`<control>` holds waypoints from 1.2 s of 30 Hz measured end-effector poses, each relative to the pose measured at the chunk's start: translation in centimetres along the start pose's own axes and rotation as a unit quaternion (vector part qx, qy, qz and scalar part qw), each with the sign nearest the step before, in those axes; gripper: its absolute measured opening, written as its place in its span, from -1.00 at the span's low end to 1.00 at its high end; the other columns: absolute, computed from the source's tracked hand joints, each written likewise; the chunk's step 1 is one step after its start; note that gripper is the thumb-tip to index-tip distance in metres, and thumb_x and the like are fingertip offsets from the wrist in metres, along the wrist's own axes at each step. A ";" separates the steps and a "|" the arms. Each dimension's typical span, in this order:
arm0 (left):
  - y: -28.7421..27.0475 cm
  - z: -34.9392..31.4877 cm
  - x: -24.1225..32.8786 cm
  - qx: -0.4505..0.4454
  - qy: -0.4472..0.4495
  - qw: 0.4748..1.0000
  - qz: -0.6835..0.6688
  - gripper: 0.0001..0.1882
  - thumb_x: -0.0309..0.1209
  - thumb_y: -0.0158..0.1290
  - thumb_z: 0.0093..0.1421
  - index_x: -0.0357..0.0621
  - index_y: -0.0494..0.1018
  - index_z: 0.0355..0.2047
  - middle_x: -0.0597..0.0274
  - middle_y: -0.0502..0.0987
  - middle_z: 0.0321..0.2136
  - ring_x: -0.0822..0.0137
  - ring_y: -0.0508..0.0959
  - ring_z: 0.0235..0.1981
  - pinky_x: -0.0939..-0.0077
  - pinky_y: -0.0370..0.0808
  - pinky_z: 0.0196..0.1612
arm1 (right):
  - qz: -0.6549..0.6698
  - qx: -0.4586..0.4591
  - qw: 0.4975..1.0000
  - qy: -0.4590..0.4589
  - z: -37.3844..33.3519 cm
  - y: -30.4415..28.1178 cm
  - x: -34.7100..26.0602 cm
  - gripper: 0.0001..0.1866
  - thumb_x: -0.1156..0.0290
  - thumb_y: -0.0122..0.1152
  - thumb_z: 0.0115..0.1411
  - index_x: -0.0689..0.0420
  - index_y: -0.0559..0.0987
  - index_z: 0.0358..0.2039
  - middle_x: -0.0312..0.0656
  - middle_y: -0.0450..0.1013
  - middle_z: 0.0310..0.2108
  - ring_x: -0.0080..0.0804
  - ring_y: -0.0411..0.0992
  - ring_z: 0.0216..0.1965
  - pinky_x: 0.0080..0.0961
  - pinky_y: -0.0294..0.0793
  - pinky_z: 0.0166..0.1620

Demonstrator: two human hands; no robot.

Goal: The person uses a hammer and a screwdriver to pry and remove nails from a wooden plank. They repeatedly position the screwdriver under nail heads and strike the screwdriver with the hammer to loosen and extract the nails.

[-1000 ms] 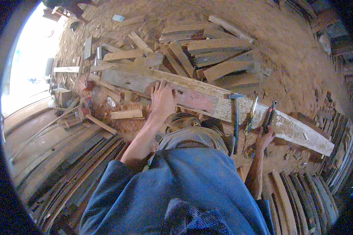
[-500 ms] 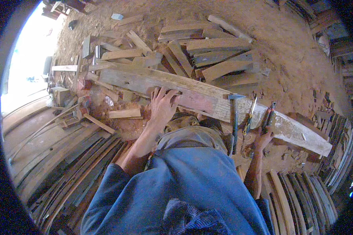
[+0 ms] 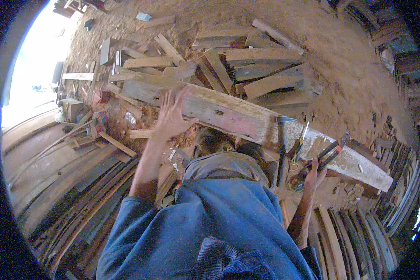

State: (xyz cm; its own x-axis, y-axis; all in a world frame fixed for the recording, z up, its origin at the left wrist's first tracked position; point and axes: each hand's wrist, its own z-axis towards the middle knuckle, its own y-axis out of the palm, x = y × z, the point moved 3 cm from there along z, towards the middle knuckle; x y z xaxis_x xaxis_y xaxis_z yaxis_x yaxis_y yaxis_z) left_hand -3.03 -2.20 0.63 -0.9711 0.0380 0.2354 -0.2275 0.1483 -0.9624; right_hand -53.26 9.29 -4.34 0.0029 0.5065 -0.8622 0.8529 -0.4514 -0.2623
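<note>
A long old plank, with a faded pink patch and a whitish right end, lies across in front of me. My left hand rests on its left part, fingers stretched out over the top edge, holding nothing. In my right hand is a pair of pincers with dark and red handles, its jaws over the plank's right part. Between my hands, a hammer leans with its head on the plank's edge. Beside it lies a thin pointed tool, whose exact kind I cannot make out.
Beyond the plank lies a heap of cut wood pieces on bare earth. Long boards are stacked at the lower left, and more upright slats stand at the lower right. A reddish round object sits at the left.
My left hand has slid leftward along the plank and its fingers have straightened. The pincers in my right hand have tilted rightward.
</note>
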 end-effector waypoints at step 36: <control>3.2 -2.0 -10.6 0.080 0.318 0.944 0.034 -0.52 -0.42 0.02 0.04 0.06 0.41 0.04 0.25 0.46 0.05 0.18 0.46 0.07 0.17 0.40 0.09 | 0.344 -0.163 0.827 0.413 -28.0 28.0 -8.4 -0.47 0.61 -0.13 0.05 0.22 0.38 0.10 0.17 0.36 0.06 0.28 0.32 0.13 0.12 0.42 0.13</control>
State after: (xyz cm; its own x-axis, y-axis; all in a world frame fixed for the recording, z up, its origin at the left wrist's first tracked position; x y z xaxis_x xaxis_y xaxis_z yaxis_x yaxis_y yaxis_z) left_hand 6.70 -0.18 -4.69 -0.7562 0.6353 0.1564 -0.2225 -0.0248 -0.9746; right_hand -14.79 13.02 7.70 0.7869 0.6026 -0.1332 0.5966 -0.6877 0.4137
